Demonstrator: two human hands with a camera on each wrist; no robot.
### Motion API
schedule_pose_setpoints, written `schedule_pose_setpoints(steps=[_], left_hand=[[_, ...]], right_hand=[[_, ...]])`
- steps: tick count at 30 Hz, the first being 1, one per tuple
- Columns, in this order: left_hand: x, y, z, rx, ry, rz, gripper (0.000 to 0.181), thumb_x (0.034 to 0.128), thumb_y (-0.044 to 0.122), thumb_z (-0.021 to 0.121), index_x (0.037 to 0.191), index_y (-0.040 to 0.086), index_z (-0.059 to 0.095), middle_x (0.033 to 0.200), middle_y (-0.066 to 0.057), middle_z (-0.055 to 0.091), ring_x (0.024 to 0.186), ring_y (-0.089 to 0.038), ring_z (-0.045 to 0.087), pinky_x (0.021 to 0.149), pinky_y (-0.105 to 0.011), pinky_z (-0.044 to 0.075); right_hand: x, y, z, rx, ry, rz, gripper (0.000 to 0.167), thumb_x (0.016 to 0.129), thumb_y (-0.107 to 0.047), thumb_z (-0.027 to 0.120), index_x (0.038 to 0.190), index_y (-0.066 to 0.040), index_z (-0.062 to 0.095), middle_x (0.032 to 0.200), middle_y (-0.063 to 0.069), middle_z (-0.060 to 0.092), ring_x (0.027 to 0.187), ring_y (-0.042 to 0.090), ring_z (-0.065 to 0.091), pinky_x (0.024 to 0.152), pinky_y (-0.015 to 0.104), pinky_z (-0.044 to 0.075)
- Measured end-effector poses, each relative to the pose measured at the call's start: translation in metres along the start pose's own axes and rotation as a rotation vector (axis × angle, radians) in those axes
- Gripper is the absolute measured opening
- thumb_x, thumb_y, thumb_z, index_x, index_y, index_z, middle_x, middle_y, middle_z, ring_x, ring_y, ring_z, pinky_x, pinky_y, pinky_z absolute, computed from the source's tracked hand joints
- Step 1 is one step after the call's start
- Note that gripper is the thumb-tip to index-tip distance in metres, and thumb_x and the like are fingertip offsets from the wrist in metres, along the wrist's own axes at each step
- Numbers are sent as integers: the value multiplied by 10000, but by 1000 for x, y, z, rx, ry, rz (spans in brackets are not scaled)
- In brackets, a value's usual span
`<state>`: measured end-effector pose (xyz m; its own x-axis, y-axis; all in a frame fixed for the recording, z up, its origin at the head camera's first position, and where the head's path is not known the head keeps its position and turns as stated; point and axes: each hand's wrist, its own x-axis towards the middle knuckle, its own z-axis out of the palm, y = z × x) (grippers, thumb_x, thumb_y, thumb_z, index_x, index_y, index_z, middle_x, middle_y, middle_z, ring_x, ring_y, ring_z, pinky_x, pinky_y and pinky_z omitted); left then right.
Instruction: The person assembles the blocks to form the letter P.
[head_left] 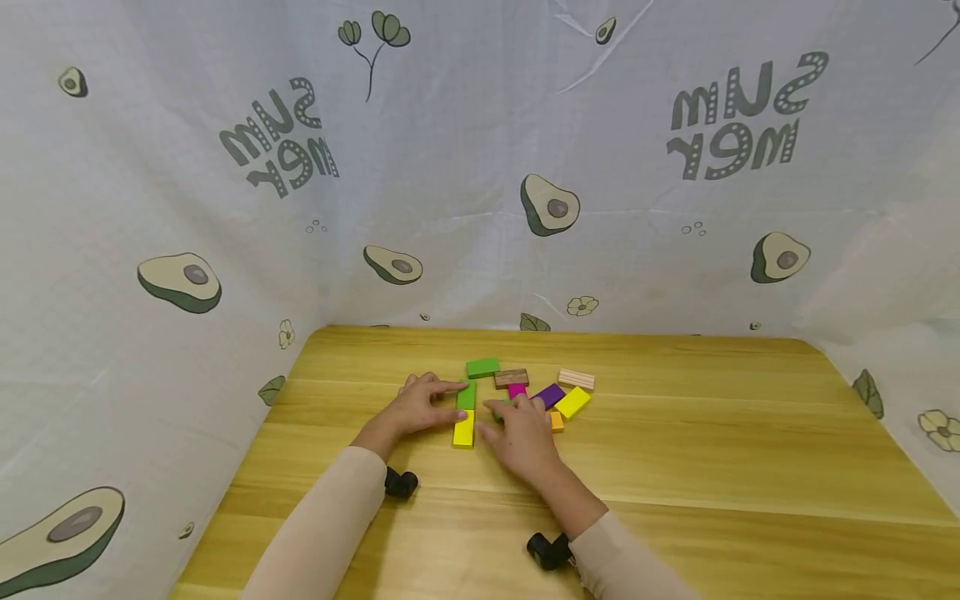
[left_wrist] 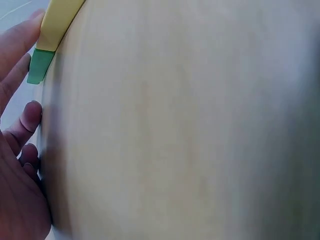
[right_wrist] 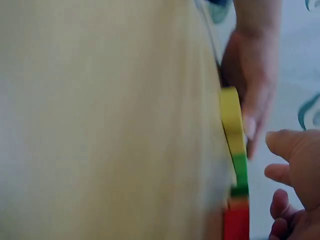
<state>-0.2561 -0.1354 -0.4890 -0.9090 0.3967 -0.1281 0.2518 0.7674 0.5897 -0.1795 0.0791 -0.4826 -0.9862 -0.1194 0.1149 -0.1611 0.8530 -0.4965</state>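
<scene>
The left hand [head_left: 418, 407], fingers extended, touches a green block [head_left: 467, 396] and a yellow block [head_left: 463, 432] lying end to end on the table [head_left: 690, 433]; the right hand [head_left: 522, 437], relaxed and apparently gripping nothing, is near, and a sideways brush from it could skew the pair

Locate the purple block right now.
In the head view, the purple block lies right of centre, between the pink block and a yellow block, just beyond the right hand.
</scene>
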Motion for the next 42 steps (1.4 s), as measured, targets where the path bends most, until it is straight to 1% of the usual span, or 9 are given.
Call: schedule_pose_setpoints(steps=[8, 14, 18, 20, 25, 29, 33, 37, 42], left_hand=[[6, 4, -2, 13, -28, -42, 598, 882, 539, 747, 1438, 387, 589, 1159, -42, 594, 997, -210, 423, 825, -350, 370], [12, 9, -5, 27, -81, -92, 607, 921, 533, 702, 1488, 431, 511, 1158, -58, 580, 1029, -226, 418, 828, -364, 395], [15, 9, -7, 22, -101, -120, 612, 928, 522, 696, 1500, 441, 491, 1063, -45, 549, 1026, -232, 406, 801, -362, 389], [16, 9, -7, 14, -105, -123, 616, 926, 522, 697, 1500, 436, 493, 1048, -40, 542, 1028, -233, 407, 801, -362, 392], [17, 10, -8, 5, -111, -127, 624, 924, 527, 697, 1505, 435, 487, 1030, -37, 537, 1018, -228, 408, 793, -350, 381], [17, 10, -8, 5, -107, -127, 620, 927, 518, 698, 1505, 434, 487, 1016, -33, 535, 1003, -223, 406, 777, -339, 365], [16, 11, -9, 2, -110, -125, 617, 929, 501, 703, 1504, 426, 491, 1014, -35, 531, 998, -223, 403, 769, -337, 358], [17, 12, -10, -1, -115, -128, 613, 937, 490, 701, 1507, 425, 488, 1026, -43, 534, 1002, -226, 405, 767, -341, 361], [19, 11, -11, 8, -127, -142, 595, 963, 482, 671, 1518, 445, 461, 1044, -51, 545, 1020, -233, 419, 801, -359, 389]], right_hand=[[14, 58, -43, 17, -68, 93, 477, 924, -307, 710, 1355, -122, 625, 1152, 151, 623, 1088, 337, 485, 913, 518, 406], [5, 80, -61, -40, -48, 204, 365, 911, -337, 733, 1136, -57, 668, 1040, 142, 668, 964, 322, 560, 841, 468, 470], [-2, 78, -61, -98, -91, 233, 378, 906, -437, 740, 923, -62, 698, 844, 64, 690, 737, 229, 586, 612, 338, 465], [-4, 76, -59, -107, -95, 246, 391, 918, -458, 726, 897, -69, 710, 818, 48, 695, 696, 210, 582, 579, 318, 450], [-4, 72, -52, -72, -88, 213, 350, 984, -375, 671, 1063, -44, 754, 967, 95, 750, 854, 276, 661, 780, 442, 562], [0, 72, -48, -39, -76, 161, 340, 1022, -303, 622, 1195, -31, 732, 1093, 139, 748, 991, 333, 675, 932, 533, 555], [-4, 64, -45, -101, -90, 184, 561, 981, -485, 630, 1253, 4, 676, 1104, 182, 712, 975, 346, 656, 848, 524, 570], [-13, 49, -41, -158, -124, 247, 907, 786, -739, 707, 1213, 56, 610, 1061, 228, 632, 940, 350, 602, 713, 470, 556], [-16, 37, -36, -188, -126, 257, 954, 710, -722, 781, 1192, 77, 584, 1046, 240, 603, 965, 366, 570, 757, 484, 564]])
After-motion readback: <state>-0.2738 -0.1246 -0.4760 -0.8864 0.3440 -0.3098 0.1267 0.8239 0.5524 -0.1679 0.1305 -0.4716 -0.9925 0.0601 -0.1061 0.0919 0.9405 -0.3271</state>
